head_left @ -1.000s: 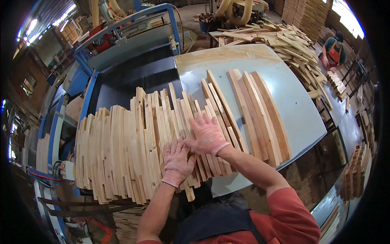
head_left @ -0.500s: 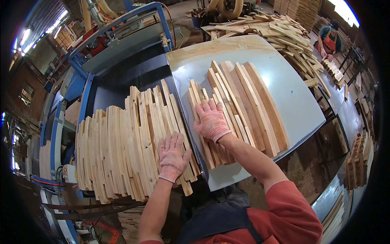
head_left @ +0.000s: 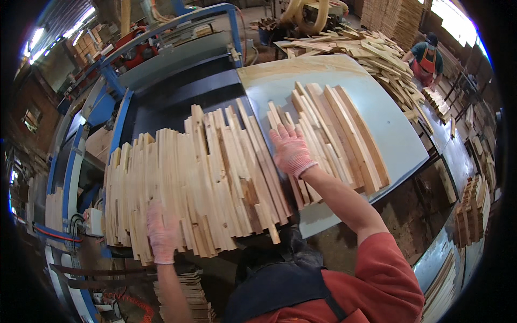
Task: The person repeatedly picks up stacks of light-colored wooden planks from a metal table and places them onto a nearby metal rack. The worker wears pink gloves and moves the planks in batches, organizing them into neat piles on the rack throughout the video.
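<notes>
My left hand (head_left: 162, 236), in a pinkish knit glove and blurred by motion, is over the near ends of a wide row of pale wooden slats (head_left: 183, 183). Its fingers seem stretched out, with nothing seen in them. Gloved alike, my right hand (head_left: 292, 149) lies flat with fingers spread on a smaller group of slats (head_left: 320, 140). That group rests on a pale, smooth tabletop (head_left: 388, 121), with wider brown boards (head_left: 358, 137) along its right side. The big row lies on a dark machine bed (head_left: 177, 105), its ends uneven.
A blue machine frame (head_left: 172, 24) borders the bed at the back and left. Beyond the tabletop is a heap of loose slats (head_left: 377, 59). A person in a red apron (head_left: 428, 60) works at the far right. Stacked wood pieces (head_left: 473, 207) stand at the right.
My left hand has moved left along the near ends of the big row. My right hand remains on the smaller group. The whole view has shifted a little.
</notes>
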The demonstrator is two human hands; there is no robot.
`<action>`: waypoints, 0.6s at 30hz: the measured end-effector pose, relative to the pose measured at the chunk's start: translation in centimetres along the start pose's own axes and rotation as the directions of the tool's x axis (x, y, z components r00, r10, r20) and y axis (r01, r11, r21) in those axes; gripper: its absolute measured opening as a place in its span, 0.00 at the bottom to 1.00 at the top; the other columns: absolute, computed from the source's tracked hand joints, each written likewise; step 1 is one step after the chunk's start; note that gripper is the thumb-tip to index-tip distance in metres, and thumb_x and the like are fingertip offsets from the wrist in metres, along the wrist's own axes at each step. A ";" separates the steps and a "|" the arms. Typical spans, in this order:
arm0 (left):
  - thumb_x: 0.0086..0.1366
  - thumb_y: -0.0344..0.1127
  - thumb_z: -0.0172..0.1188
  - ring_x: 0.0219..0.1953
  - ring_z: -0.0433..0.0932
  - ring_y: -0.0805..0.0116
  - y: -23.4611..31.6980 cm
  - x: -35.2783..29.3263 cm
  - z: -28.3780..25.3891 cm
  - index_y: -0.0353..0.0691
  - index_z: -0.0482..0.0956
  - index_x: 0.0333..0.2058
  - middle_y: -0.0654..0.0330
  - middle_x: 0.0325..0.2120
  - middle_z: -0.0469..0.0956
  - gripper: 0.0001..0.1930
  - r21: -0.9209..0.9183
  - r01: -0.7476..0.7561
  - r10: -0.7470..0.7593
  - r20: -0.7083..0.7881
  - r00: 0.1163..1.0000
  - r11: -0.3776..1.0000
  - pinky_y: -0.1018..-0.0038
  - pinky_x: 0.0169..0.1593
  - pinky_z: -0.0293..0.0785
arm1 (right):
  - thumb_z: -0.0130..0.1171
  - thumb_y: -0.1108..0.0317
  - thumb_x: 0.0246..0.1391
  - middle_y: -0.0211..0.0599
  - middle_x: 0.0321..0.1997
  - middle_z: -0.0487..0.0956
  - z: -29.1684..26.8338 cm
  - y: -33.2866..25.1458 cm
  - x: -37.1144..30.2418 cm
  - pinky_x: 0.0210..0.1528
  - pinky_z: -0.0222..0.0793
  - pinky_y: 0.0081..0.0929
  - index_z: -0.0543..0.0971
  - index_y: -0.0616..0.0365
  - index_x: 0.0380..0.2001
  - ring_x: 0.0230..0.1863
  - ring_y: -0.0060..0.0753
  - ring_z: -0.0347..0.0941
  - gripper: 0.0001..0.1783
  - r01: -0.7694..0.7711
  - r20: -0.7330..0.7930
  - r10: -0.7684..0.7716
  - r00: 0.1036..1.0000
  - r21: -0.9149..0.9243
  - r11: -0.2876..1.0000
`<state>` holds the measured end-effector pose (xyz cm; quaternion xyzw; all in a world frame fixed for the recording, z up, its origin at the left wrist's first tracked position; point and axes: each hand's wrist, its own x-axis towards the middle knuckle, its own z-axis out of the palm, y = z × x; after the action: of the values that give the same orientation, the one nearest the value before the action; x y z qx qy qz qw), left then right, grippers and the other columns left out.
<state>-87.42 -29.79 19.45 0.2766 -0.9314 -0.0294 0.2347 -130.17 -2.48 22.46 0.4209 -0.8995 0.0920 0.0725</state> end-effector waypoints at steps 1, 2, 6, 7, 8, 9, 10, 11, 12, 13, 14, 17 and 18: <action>0.64 0.39 0.70 0.73 0.66 0.38 -3.4 -1.2 -1.2 0.31 0.67 0.71 0.41 0.69 0.70 0.39 0.044 0.089 -0.089 0.000 0.996 0.995 0.49 0.76 0.60 | 0.63 0.62 0.58 0.57 0.73 0.72 0.6 -0.4 0.4 0.75 0.61 0.56 0.71 0.55 0.71 0.75 0.59 0.66 0.37 0.088 -0.096 -0.078 0.992 0.101 0.991; 0.65 0.40 0.70 0.74 0.63 0.39 -4.9 -1.3 -3.1 0.31 0.65 0.72 0.42 0.71 0.68 0.41 0.026 0.260 -0.260 0.019 0.965 0.965 0.50 0.78 0.58 | 0.63 0.62 0.58 0.57 0.69 0.76 1.1 -0.4 0.5 0.72 0.68 0.53 0.73 0.55 0.70 0.71 0.58 0.72 0.35 0.172 -0.192 -0.134 0.972 0.192 0.966; 0.66 0.48 0.68 0.80 0.53 0.43 -17.2 -3.3 -8.7 0.34 0.56 0.77 0.44 0.77 0.59 0.47 0.200 0.601 -0.596 -0.091 0.798 0.774 0.52 0.81 0.47 | 0.61 0.59 0.60 0.59 0.49 0.85 -0.6 -5.4 -0.9 0.54 0.79 0.54 0.71 0.62 0.69 0.51 0.61 0.83 0.36 -0.142 0.180 0.092 0.979 0.290 0.946; 0.66 0.51 0.67 0.80 0.52 0.43 -18.8 -2.5 -9.1 0.35 0.55 0.77 0.44 0.78 0.57 0.48 0.247 0.625 -0.616 -0.122 0.778 0.741 0.52 0.81 0.46 | 0.61 0.56 0.61 0.60 0.51 0.85 1.1 -3.6 -1.6 0.55 0.79 0.54 0.68 0.62 0.72 0.51 0.62 0.83 0.39 -0.144 0.168 0.108 0.980 0.221 0.965; 0.67 0.54 0.66 0.80 0.52 0.43 -20.5 -1.4 -9.9 0.36 0.54 0.78 0.45 0.79 0.55 0.49 0.292 0.645 -0.630 -0.156 0.760 0.706 0.52 0.82 0.44 | 0.61 0.54 0.62 0.61 0.52 0.84 2.5 -3.4 -1.4 0.55 0.78 0.54 0.65 0.62 0.74 0.52 0.63 0.83 0.42 -0.148 0.149 0.126 0.981 0.152 0.977; 0.67 0.54 0.65 0.81 0.51 0.44 -22.6 -1.5 -10.9 0.37 0.53 0.79 0.45 0.79 0.55 0.50 0.321 0.680 -0.659 -0.189 0.728 0.659 0.52 0.82 0.44 | 0.62 0.51 0.63 0.63 0.54 0.84 1.0 -5.9 -0.9 0.57 0.78 0.53 0.62 0.61 0.77 0.53 0.63 0.83 0.45 -0.246 0.220 0.213 0.952 0.134 0.960; 0.68 0.55 0.65 0.81 0.50 0.44 -25.0 -2.0 -12.2 0.37 0.52 0.79 0.46 0.79 0.54 0.50 0.351 0.711 -0.684 -0.221 0.696 0.610 0.52 0.82 0.44 | 0.62 0.48 0.64 0.64 0.56 0.83 -1.5 -8.7 -0.9 0.58 0.78 0.53 0.58 0.59 0.79 0.55 0.63 0.82 0.48 -0.342 0.290 0.300 0.909 0.105 0.934; 0.68 0.55 0.64 0.81 0.49 0.44 -26.8 -1.8 -13.1 0.38 0.51 0.79 0.46 0.80 0.53 0.50 0.366 0.730 -0.698 -0.243 0.674 0.578 0.51 0.82 0.44 | 0.56 0.35 0.66 0.64 0.57 0.83 -2.3 -9.8 -0.6 0.63 0.77 0.49 0.53 0.61 0.81 0.59 0.59 0.82 0.54 -0.349 0.322 0.326 0.889 0.016 0.937; 0.69 0.56 0.64 0.81 0.49 0.45 -28.3 -1.6 -13.7 0.38 0.51 0.79 0.47 0.80 0.53 0.50 0.388 0.745 -0.735 -0.210 0.644 0.543 0.51 0.82 0.44 | 0.56 0.35 0.67 0.67 0.57 0.83 -2.4 -10.2 -0.4 0.64 0.77 0.49 0.52 0.61 0.81 0.59 0.61 0.82 0.54 -0.340 0.331 0.320 0.888 0.004 0.940; 0.69 0.56 0.63 0.82 0.48 0.45 -29.6 -1.5 -14.6 0.38 0.50 0.80 0.47 0.80 0.52 0.50 0.411 0.755 -0.768 -0.177 0.615 0.510 0.52 0.82 0.44 | 0.55 0.34 0.67 0.68 0.57 0.83 -2.6 -10.9 0.0 0.64 0.77 0.49 0.52 0.61 0.81 0.59 0.61 0.82 0.55 -0.348 0.385 0.330 0.862 -0.024 0.937; 0.70 0.57 0.62 0.82 0.48 0.45 -30.2 -1.0 -14.8 0.38 0.50 0.80 0.47 0.80 0.52 0.50 0.430 0.761 -0.798 -0.137 0.587 0.486 0.52 0.82 0.44 | 0.54 0.33 0.67 0.69 0.56 0.83 -3.1 -11.1 0.3 0.64 0.77 0.49 0.52 0.61 0.81 0.59 0.61 0.82 0.55 -0.361 0.434 0.350 0.830 -0.061 0.931; 0.71 0.57 0.61 0.82 0.48 0.47 -30.8 0.3 -15.0 0.39 0.51 0.80 0.48 0.81 0.51 0.48 0.416 0.746 -0.807 -0.045 0.588 0.520 0.52 0.82 0.43 | 0.51 0.33 0.68 0.67 0.58 0.83 -2.9 -10.6 0.1 0.65 0.76 0.50 0.51 0.63 0.81 0.60 0.61 0.82 0.55 -0.351 0.456 0.358 0.815 -0.102 0.931; 0.71 0.57 0.61 0.82 0.48 0.48 -31.0 0.9 -14.7 0.39 0.51 0.79 0.48 0.81 0.51 0.48 0.413 0.738 -0.805 -0.019 0.593 0.534 0.52 0.82 0.44 | 0.51 0.33 0.68 0.68 0.58 0.83 -2.6 -10.3 0.0 0.66 0.75 0.50 0.52 0.64 0.81 0.60 0.62 0.81 0.55 -0.353 0.454 0.360 0.815 -0.103 0.930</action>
<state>-65.88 -55.41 27.13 0.6959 -0.7154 0.0261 0.0572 -122.13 -8.37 26.08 0.2542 -0.9537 -0.0058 -0.1607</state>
